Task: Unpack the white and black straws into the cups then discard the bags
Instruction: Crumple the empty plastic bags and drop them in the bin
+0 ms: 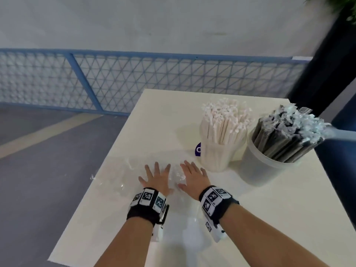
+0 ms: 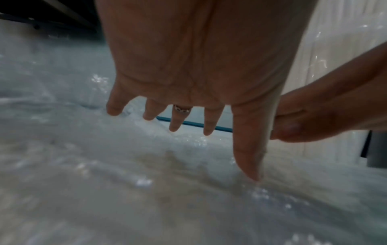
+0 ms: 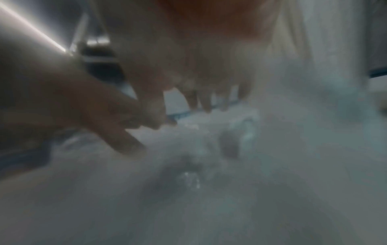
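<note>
Clear plastic bags [image 1: 123, 174] lie flat and crumpled on the cream table [image 1: 100, 218]. My left hand [image 1: 157, 180] lies palm down on the plastic with its fingers spread. Beside it my right hand [image 1: 191, 176] presses flat on the same plastic. The left wrist view shows the left hand [image 2: 188, 82] spread over the crinkled film [image 2: 125, 182]; the right wrist view is blurred, with the right hand [image 3: 209, 74] above plastic [image 3: 199, 157]. White wrapped straws [image 1: 224, 124] stand in a clear cup [image 1: 215, 157]. Black straws [image 1: 285, 135] lean in a wider translucent cup [image 1: 264, 168].
A small purple item [image 1: 198, 149] peeks out behind the clear cup. A blue mesh railing [image 1: 134, 83] runs beyond the table, with grey floor at the left. A dark blue column [image 1: 323, 64] stands at the far right.
</note>
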